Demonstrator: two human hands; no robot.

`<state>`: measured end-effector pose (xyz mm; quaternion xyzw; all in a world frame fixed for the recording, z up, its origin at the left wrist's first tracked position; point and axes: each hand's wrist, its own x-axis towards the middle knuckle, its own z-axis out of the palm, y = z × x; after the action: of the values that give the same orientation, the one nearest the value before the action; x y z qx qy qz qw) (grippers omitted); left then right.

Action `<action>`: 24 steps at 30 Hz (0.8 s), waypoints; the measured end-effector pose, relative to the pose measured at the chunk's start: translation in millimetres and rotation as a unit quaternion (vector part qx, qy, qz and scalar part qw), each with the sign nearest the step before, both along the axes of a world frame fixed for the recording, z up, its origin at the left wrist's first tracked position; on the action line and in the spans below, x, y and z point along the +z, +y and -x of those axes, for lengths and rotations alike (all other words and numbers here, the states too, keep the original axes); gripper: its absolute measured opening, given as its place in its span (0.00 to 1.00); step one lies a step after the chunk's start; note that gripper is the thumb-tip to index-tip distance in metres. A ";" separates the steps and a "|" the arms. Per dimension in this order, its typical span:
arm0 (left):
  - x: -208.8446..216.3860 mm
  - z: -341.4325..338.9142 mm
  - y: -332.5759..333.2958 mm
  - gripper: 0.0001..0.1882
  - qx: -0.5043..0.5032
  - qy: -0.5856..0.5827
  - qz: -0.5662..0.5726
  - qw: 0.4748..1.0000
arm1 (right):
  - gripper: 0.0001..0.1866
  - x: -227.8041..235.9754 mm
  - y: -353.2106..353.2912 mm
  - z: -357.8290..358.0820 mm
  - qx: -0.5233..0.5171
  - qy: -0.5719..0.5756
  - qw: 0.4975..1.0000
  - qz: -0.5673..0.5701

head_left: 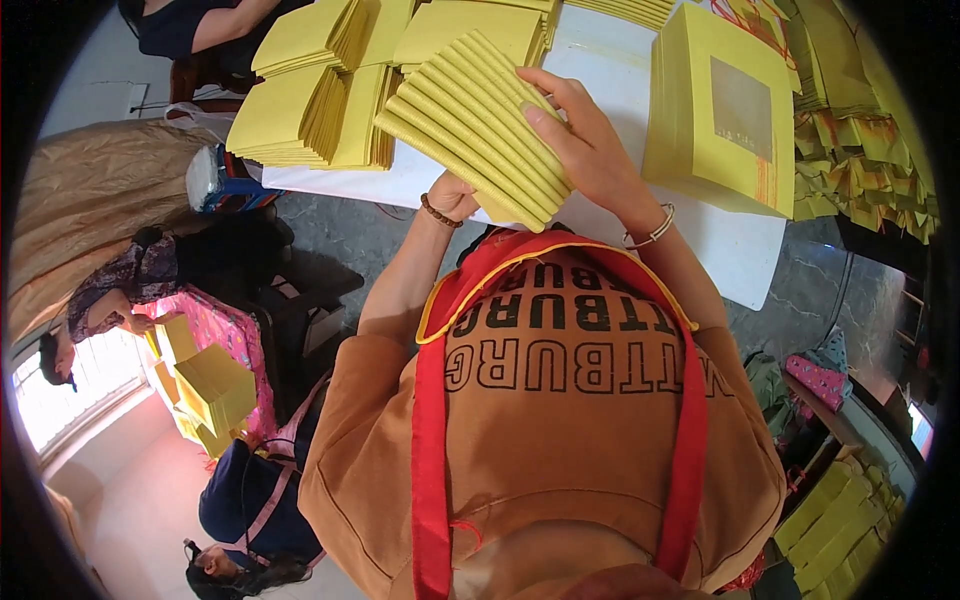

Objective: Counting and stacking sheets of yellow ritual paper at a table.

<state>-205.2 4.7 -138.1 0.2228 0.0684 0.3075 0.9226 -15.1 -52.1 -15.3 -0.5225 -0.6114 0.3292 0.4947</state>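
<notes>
On the left of the table (720, 245), folded yellow stacks (285, 110) are crowding almost up to the near edge, so that side is offering little room for setting anything down. Right of them, and closer to the body, the left hand (457, 198) is supporting a yellow bundle (475, 125) at its lower left; its fingers are mostly hiding behind the layers, so I cannot tell how firmly they are closing.

The bundle is hanging between both hands by the table's near edge, its thick folds spreading like a fan. The step in hand seems to be holding and perhaps aligning these layers. The right hand (585, 135) is gripping the right side, thumb pressing the front. Any move from here, I judge, is calling for even pressure from both sides, so that nothing is slipping loose.

Further right, bare white tabletop is opening beside the hand and continuing toward the near corner. A tall yellow pile (690, 110) is standing close to the right edge, limiting sideways swing there.
</notes>
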 end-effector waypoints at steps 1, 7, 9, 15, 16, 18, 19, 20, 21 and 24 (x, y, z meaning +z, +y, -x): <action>-1.0 0.5 0.6 0.43 0.000 -0.001 0.001 1.000 | 0.20 0.4 0.7 -1.1 0.009 0.007 1.000 -0.001; 2.3 -4.3 1.4 0.42 0.011 0.019 0.027 0.999 | 0.20 -2.9 2.0 -5.6 0.022 0.030 0.999 0.015; -0.1 -3.2 1.2 0.41 0.002 0.016 0.019 1.000 | 0.21 -1.5 1.1 -5.0 0.022 0.027 0.999 0.027; 11.4 8.7 3.3 0.40 -0.043 0.093 -0.031 0.994 | 0.40 1.4 -3.5 -15.3 0.035 0.087 0.988 0.125; 18.3 9.8 3.4 0.38 -0.045 0.111 -0.038 0.992 | 0.46 -2.3 -5.7 -16.4 0.045 0.068 0.988 0.128; 28.4 12.3 5.6 0.37 -0.031 0.165 -0.088 0.982 | 0.52 -11.3 -8.5 -16.0 0.055 0.047 0.989 0.131; 34.2 11.7 6.2 0.36 -0.016 0.219 -0.138 0.966 | 0.55 -17.1 -10.0 -15.3 0.055 0.014 0.992 0.113; 40.5 9.9 7.0 0.33 0.009 0.246 -0.190 0.950 | 0.59 -22.5 -11.2 -14.9 0.054 -0.018 0.994 0.095; 45.5 8.8 8.4 0.33 0.010 0.246 -0.189 0.951 | 0.59 -26.7 -11.4 -13.8 0.055 -0.019 0.994 0.095; 41.9 4.0 11.7 0.29 0.058 0.389 -0.403 0.826 | 0.68 -45.8 -9.1 -12.5 0.060 0.014 0.998 0.013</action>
<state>-209.2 16.4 -96.2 0.6715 0.3048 0.2479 0.6283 -2.6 -61.3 -61.2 -0.4870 -0.6300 0.3735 0.4758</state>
